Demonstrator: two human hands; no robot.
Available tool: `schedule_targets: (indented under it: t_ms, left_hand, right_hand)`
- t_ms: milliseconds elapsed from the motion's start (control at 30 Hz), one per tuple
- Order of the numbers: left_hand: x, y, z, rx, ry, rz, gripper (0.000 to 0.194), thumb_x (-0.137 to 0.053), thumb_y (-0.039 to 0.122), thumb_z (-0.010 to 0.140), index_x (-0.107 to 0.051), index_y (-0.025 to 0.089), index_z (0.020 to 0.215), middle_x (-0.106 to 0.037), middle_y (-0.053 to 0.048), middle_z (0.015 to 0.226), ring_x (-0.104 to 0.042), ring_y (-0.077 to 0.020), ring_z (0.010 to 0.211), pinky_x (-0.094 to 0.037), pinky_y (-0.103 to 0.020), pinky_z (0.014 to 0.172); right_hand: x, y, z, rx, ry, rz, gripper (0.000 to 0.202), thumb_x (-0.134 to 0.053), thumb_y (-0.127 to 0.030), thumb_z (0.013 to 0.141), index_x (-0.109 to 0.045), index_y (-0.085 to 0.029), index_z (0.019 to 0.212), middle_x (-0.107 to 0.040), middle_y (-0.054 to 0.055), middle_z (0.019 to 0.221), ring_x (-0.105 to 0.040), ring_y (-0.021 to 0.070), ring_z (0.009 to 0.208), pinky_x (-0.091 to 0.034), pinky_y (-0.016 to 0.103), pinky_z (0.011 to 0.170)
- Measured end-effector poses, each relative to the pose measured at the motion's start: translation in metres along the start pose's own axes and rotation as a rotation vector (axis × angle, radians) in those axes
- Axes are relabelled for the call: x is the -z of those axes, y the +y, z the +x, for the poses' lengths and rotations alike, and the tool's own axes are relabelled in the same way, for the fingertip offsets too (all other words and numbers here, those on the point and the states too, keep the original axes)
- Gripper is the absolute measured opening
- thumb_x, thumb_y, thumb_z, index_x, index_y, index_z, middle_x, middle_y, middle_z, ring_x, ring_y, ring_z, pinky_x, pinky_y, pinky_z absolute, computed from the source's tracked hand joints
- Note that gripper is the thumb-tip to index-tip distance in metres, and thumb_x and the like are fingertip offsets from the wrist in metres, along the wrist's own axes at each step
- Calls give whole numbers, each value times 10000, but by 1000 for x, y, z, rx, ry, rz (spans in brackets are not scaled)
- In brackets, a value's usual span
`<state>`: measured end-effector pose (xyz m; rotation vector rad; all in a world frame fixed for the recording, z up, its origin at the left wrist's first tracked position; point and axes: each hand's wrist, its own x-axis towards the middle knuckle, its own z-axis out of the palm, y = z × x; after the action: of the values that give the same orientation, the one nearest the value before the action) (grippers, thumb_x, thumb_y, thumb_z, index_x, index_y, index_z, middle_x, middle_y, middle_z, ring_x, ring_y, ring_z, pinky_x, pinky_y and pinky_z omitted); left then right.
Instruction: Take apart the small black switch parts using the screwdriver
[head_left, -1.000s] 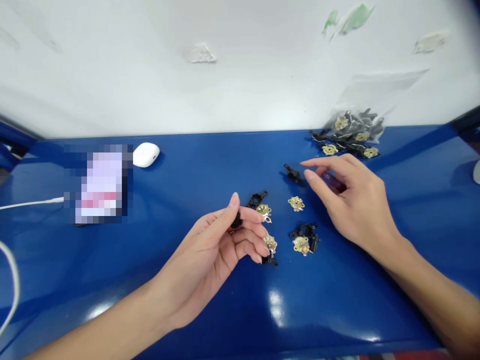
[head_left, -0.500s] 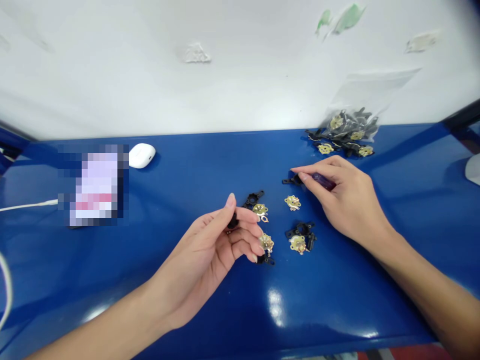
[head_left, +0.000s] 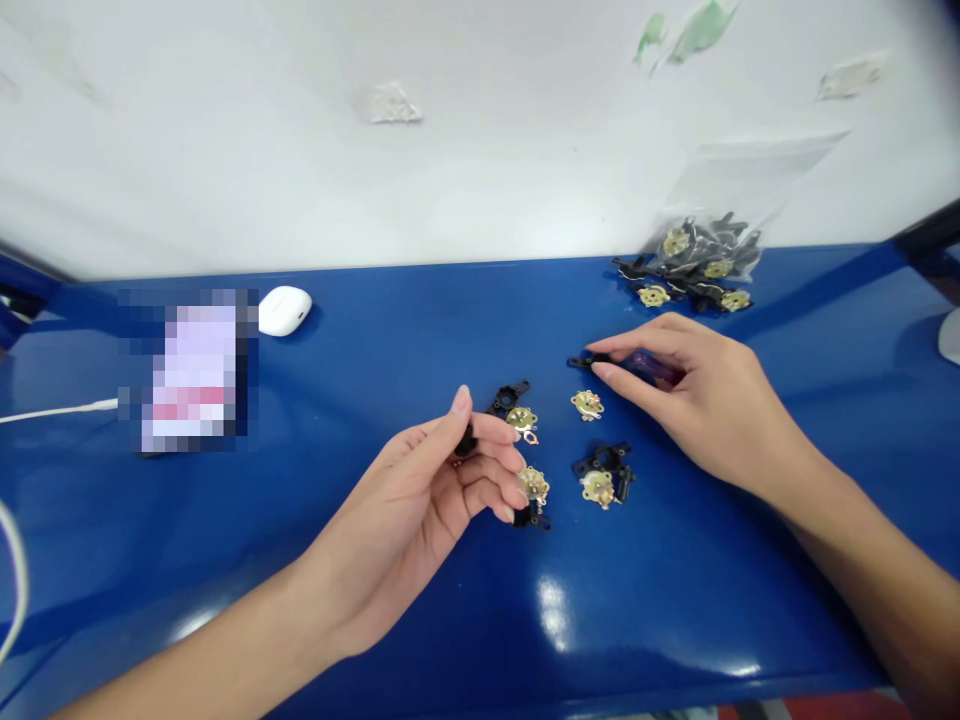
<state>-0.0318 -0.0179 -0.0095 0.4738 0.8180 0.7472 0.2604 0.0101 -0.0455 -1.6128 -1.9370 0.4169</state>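
My left hand (head_left: 431,500) is half curled above the blue table, its thumb and fingers closed on a small round black plastic part (head_left: 466,440), mostly hidden. My right hand (head_left: 694,400) rests farther back and to the right. A purple-handled screwdriver (head_left: 651,367) lies in its grip, only the handle showing. Thumb and forefinger reach around a black plastic bracket (head_left: 577,363) on the table; whether they pinch it is hard to see. In front of that bracket lies a brass-coloured disc (head_left: 587,404). Beside my left fingertips are another brass disc (head_left: 522,419) and a black bracket (head_left: 508,397).
Nearer me sit a black bracket (head_left: 606,457) and a brass disc (head_left: 599,488). A clear bag (head_left: 712,245) of such parts stands against the white wall, with loose parts before it. On the left are a blurred phone (head_left: 196,365), a white case (head_left: 285,311) and a cable (head_left: 67,408).
My right thumb has slid slightly left and down along the black bracket, and the purple handle sits deeper in the hand. My left hand keeps its hold and place.
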Motion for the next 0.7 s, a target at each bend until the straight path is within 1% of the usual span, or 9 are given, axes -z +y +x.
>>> schedule_targets:
  t_ms: [100, 200, 333, 467, 533, 600, 700]
  left_hand:
    - [0, 0, 1, -3, 6, 7, 362, -786, 414, 1116, -847, 117, 918, -753, -43, 772, -696, -126, 691, -645, -188, 698]
    - [-1, 0, 2, -3, 4, 2, 356, -786, 410, 1116, -848, 117, 923, -738, -36, 766, -689, -128, 692, -647, -192, 693]
    - [-3, 1, 3, -4, 6, -3, 343, -801, 397, 1106, -843, 117, 912, -734, -36, 766, -689, -130, 694, -641, -194, 681]
    - [-3, 1, 4, -8, 15, -9, 349, -819, 405, 1094, -838, 115, 901, -738, -39, 774, -689, -127, 694, -642, -191, 688]
    - [-2, 1, 4, -3, 21, -9, 350, -833, 410, 1084, -836, 115, 896, -741, -40, 778, -691, -127, 696, -648, -193, 700]
    - [-2, 1, 4, 0, 22, -12, 344, -855, 411, 1067, -838, 112, 897, -741, -40, 772, -695, -128, 692, -649, -194, 696]
    - [-2, 1, 4, -2, 19, -29, 330, -879, 401, 1049, -844, 107, 903, -750, -43, 774, -703, -130, 687, -646, -192, 681]
  right_hand:
    - [2, 0, 0, 2, -17, -11, 204, -758, -455, 1090, -862, -373, 1245, -828, 47, 1150, -733, 306, 907, -549, 500, 785]
    - [3, 0, 0, -2, -23, -34, 241, -764, -490, 1081, -856, -364, 1265, -829, 54, 1156, -740, 316, 916, -553, 514, 795]
    - [4, -2, 0, 7, -35, -25, 241, -784, -484, 1067, -851, -340, 1248, -820, 54, 1145, -726, 300, 871, -552, 506, 767]
    - [5, -11, -2, 44, 48, -12, 146, -822, -446, 1054, -844, -349, 1162, -802, 44, 1056, -703, 283, 831, -528, 476, 706]
    - [5, -19, -4, 69, 68, 16, 137, -864, -448, 1028, -835, -342, 1110, -788, 45, 1020, -666, 261, 763, -491, 448, 632]
    - [4, -27, -7, 114, 42, 46, 155, -889, -446, 1011, -827, -321, 1078, -777, 51, 1011, -642, 234, 707, -465, 423, 568]
    - [0, -34, -13, 219, -9, 53, 162, -902, -401, 1005, -811, -276, 1056, -755, 54, 1008, -670, 208, 708, -495, 390, 551]
